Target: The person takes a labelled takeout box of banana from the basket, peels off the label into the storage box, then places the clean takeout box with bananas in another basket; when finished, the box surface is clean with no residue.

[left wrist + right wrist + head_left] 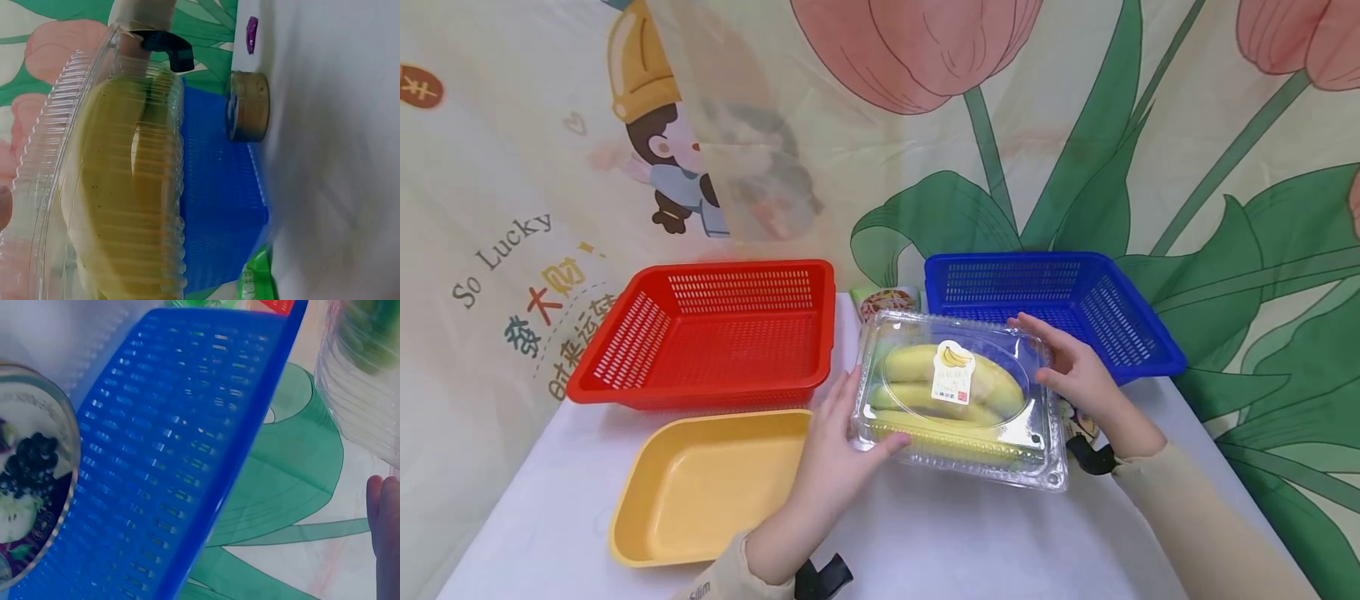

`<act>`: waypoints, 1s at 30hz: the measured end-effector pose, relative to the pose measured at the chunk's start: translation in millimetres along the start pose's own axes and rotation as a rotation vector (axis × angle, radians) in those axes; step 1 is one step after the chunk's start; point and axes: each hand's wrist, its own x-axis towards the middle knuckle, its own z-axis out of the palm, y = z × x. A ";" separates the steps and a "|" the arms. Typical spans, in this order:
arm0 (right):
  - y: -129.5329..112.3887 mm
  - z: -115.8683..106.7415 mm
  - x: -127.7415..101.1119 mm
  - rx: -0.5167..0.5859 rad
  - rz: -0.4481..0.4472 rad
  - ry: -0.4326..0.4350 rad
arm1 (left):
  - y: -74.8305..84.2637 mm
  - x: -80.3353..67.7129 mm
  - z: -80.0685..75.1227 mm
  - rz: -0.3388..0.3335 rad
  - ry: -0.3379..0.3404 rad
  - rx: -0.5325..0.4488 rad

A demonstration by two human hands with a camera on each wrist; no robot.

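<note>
Lifting step, judged: banana box (958,400) held above the table (925,533) between red basket (715,333) and blue basket (1060,308). Left hand (831,458) and right hand (1075,371) clasping its sides. Next: level carrying, steady grip.

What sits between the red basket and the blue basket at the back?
In the head view, a green-rimmed packet lies between red basket and blue basket, behind the banana box.
</note>
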 end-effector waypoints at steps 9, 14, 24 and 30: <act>-2.8 9.6 -13.6 -0.007 -0.081 -0.110 | -15.9 -27.4 7.9 0.027 -0.028 0.065; 0.8 14.1 -20.1 -0.004 -0.091 -0.122 | -20.7 -38.2 11.6 0.030 -0.038 0.113; 11.2 22.1 -35.5 -0.040 -0.094 -0.119 | -31.0 -55.9 20.0 0.019 -0.066 0.178; 23.6 27.4 -45.2 -0.037 -0.066 -0.127 | -38.5 -64.4 26.9 0.065 -0.038 0.229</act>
